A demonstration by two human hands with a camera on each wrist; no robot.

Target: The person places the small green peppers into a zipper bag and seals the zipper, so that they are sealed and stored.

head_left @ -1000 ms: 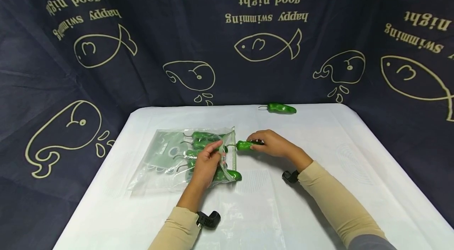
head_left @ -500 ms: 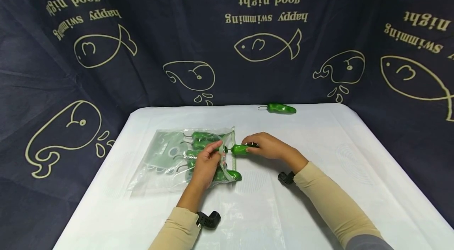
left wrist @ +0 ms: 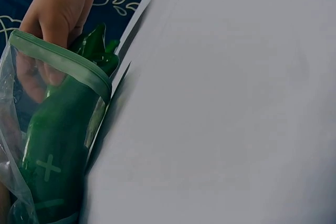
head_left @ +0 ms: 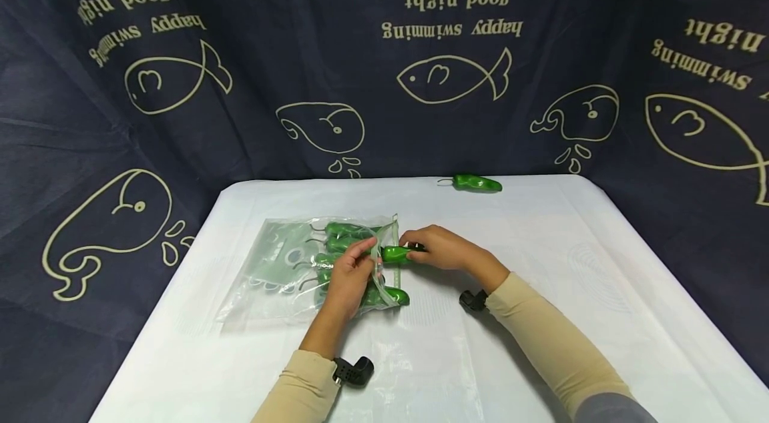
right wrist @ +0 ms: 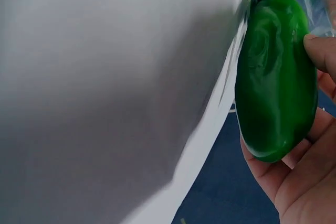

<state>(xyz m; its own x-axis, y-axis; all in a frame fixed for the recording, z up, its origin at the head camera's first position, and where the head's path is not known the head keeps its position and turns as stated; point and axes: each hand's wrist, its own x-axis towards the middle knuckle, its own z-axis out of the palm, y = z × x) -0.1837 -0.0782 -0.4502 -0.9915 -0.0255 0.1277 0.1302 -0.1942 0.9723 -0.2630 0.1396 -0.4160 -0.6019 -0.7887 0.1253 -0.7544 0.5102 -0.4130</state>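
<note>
In the head view, a clear zip bag (head_left: 255,296) with a green print lies flat at the left of the white table. Several green chili peppers are inside it; one pepper's tip (head_left: 396,296) pokes out of the mouth. My left hand (head_left: 348,283) holds the upper lip of the bag's mouth between thumb and fingers. My right hand (head_left: 443,248) grips another green pepper (head_left: 393,254), its stem end within the mouth. In the right wrist view this pepper (right wrist: 275,77) lies between thumb and fingers. The bag's green zip strip (left wrist: 63,59) shows in the left wrist view.
A single green pepper (head_left: 476,183) lies by the far edge of the white-covered table (head_left: 541,223). Behind and beside the table hangs a dark blue cloth (head_left: 336,9) with fish and whale drawings. Black wrist devices (head_left: 354,371) sit on both forearms.
My right hand has moved left with its pepper, bringing the stem end from just outside the bag's mouth into it. My left hand and the bag have stayed in place.
</note>
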